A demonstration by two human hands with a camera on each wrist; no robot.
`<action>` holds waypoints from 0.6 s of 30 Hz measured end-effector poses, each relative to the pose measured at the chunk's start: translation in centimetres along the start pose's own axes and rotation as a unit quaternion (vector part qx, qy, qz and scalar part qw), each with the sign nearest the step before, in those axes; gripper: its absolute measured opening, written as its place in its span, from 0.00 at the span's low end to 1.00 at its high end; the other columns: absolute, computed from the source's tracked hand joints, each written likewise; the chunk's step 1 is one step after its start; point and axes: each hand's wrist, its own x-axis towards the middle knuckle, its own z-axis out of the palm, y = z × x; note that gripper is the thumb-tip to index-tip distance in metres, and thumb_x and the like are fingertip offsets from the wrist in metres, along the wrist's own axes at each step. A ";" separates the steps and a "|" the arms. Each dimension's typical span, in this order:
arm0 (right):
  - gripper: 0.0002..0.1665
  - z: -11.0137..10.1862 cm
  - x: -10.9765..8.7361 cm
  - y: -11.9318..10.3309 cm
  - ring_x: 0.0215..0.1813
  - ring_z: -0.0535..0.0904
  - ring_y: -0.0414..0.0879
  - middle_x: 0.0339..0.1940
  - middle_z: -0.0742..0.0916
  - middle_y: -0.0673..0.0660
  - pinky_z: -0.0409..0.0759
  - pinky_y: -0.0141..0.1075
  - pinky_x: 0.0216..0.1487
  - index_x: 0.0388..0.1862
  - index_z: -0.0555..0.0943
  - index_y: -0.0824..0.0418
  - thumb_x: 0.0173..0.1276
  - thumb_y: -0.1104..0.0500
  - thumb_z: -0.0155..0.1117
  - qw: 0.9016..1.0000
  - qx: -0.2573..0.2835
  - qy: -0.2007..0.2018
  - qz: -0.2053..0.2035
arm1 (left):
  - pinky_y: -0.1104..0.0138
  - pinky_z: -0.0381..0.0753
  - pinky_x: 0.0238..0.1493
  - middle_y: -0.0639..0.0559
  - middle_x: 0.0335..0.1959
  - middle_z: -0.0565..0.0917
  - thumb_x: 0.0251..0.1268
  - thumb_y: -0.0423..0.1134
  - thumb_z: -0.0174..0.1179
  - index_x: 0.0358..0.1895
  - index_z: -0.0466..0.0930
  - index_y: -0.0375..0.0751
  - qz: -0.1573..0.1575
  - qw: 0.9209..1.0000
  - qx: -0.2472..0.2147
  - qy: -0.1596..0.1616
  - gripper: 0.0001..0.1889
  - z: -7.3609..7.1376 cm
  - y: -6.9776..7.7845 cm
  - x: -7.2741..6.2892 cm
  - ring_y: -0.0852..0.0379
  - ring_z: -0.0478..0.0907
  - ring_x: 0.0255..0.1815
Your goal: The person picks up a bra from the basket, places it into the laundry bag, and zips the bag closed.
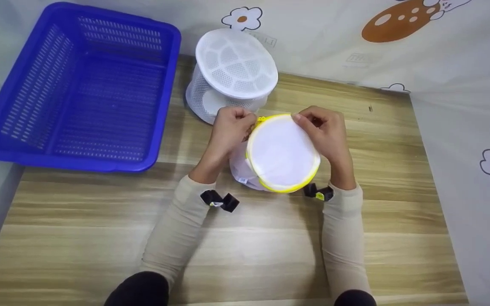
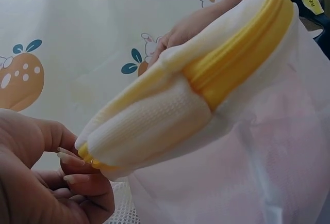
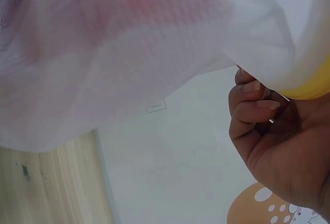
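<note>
A white mesh laundry bag (image 1: 284, 153) with a round lid and a yellow zipper round its rim is held above the table. My left hand (image 1: 230, 129) pinches the zipper's end at the rim's upper left. At the upper right, my right hand (image 1: 326, 131) grips the rim between thumb and curled fingers. The left wrist view shows the yellow zipper (image 2: 242, 53) along the rim, with the left fingertips (image 2: 85, 182) at one end. Something pinkish shows faintly through the mesh (image 3: 154, 53) in the right wrist view; what it is I cannot tell.
Just behind the hands stands a second white mesh bag (image 1: 236, 63), upright and cylindrical. A large blue plastic basket (image 1: 168, 85) is at the left. Printed cloth (image 1: 313, 46) hangs behind the wooden table (image 1: 262, 255).
</note>
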 end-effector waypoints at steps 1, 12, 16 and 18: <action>0.06 0.1 0.0 0.0 0.21 0.72 0.38 0.20 0.82 0.61 0.70 0.25 0.23 0.26 0.84 0.72 0.62 0.70 0.65 1.000 0.000 0.001 0.001 | 0.75 0.62 0.14 0.51 0.12 0.70 0.57 0.23 0.54 0.20 0.78 0.31 0.000 1.000 -0.001 0.000 0.10 0.0 0.0 0.0 0.63 0.63 0.11; 0.07 -0.1 0.0 0.6 0.20 0.71 0.38 0.19 0.82 0.60 0.70 0.26 0.21 0.25 0.84 0.71 0.63 0.69 0.65 1.000 0.014 0.011 -0.002 | 0.75 0.60 0.14 0.51 0.12 0.68 0.57 0.22 0.52 0.18 0.73 0.33 -0.001 0.999 -0.039 -0.017 0.12 0.1 -0.1 -0.1 0.63 0.61 0.11; 0.07 -0.1 0.0 0.7 0.20 0.71 0.38 0.19 0.82 0.60 0.69 0.26 0.21 0.26 0.84 0.71 0.63 0.69 0.64 1.000 0.013 0.014 -0.005 | 0.75 0.60 0.13 0.52 0.11 0.68 0.57 0.22 0.52 0.18 0.74 0.33 0.004 0.999 -0.044 -0.012 0.12 0.1 -0.2 -0.1 0.64 0.61 0.10; 0.07 -0.2 0.1 0.6 0.20 0.71 0.38 0.19 0.82 0.60 0.69 0.26 0.21 0.26 0.84 0.72 0.62 0.69 0.65 1.000 0.007 0.021 -0.002 | 0.75 0.59 0.13 0.52 0.11 0.68 0.57 0.22 0.53 0.17 0.74 0.33 0.004 0.999 -0.048 -0.008 0.12 0.0 -0.2 0.0 0.64 0.61 0.10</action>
